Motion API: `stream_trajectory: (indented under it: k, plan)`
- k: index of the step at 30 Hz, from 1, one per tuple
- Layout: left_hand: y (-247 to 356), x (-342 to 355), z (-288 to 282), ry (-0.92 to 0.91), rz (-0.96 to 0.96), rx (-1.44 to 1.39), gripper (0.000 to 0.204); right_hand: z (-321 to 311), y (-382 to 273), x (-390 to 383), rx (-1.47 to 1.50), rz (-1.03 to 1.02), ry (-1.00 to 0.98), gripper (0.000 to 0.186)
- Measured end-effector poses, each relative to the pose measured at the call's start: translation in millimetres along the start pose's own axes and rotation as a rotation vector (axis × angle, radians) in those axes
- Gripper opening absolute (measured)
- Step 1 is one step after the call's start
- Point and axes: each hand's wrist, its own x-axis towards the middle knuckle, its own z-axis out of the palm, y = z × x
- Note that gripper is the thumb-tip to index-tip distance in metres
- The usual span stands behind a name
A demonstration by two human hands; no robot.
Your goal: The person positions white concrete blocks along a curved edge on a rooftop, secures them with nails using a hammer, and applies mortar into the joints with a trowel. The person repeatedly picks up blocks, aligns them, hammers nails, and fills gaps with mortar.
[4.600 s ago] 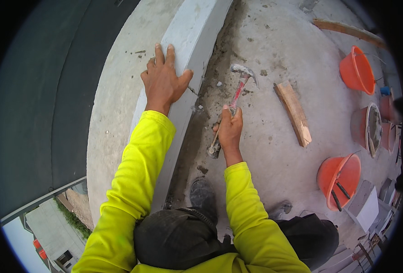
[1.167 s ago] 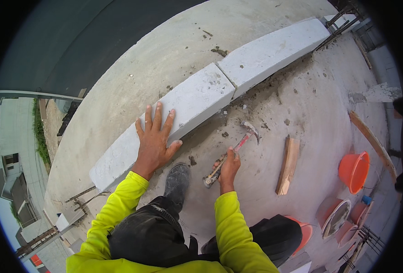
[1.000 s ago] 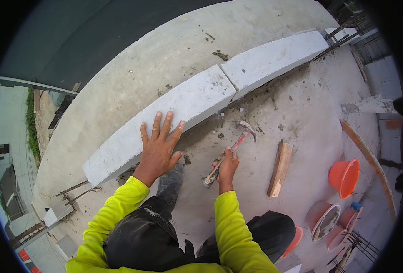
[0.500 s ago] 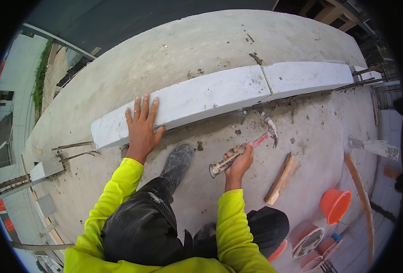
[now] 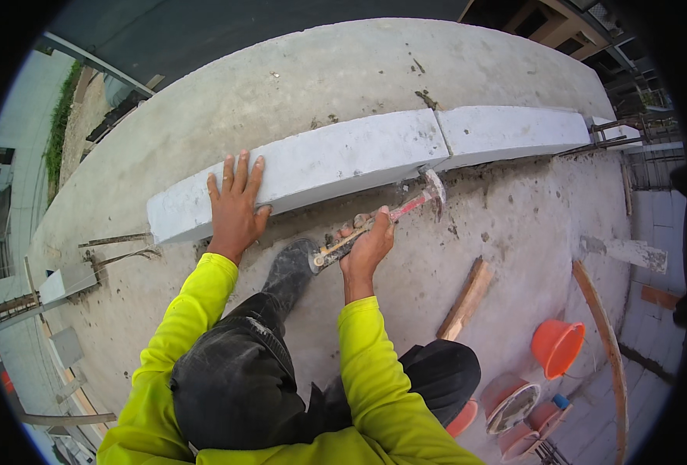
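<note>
A row of white blocks lies on the grey concrete. My left hand (image 5: 237, 203) rests with spread fingers on the left part of the long near block (image 5: 343, 164). A second block (image 5: 514, 130) adjoins it on the right, with a narrow joint between them. In my right hand (image 5: 369, 249) is a claw hammer (image 5: 413, 204), its fingers wrapped round the dark and yellowish handle. The hammer's head is close to the near side of the blocks, by the joint; whether it touches I cannot tell. My dark boot (image 5: 287, 271) stands between the hands.
A wooden offcut (image 5: 466, 299) lies right of my right arm. Farther right are an orange bucket (image 5: 558, 347), mortar-stained tubs (image 5: 511, 403) and a long wooden strip (image 5: 603, 341). Steel rods (image 5: 115, 240) stick out beyond the block's left end. Mortar crumbs dot the concrete (image 5: 405, 287).
My right hand has moved up and left with the hammer, bringing its head nearer the blocks. My left hand stays on the block. The whole view has shifted slightly.
</note>
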Motion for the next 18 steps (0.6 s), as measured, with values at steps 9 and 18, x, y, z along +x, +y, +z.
stream_trajectory:
  k: [9, 18]
  plan:
    - [2, 2, -4, -0.069, -0.044, 0.004, 0.095, -4, 8, 5, 0.031, -0.023, -0.030, 0.032]
    - [-10, -3, -4, -0.016, 0.005, -0.115, 0.083, -39, 22, -4, -0.097, 0.069, -0.012, 0.030]
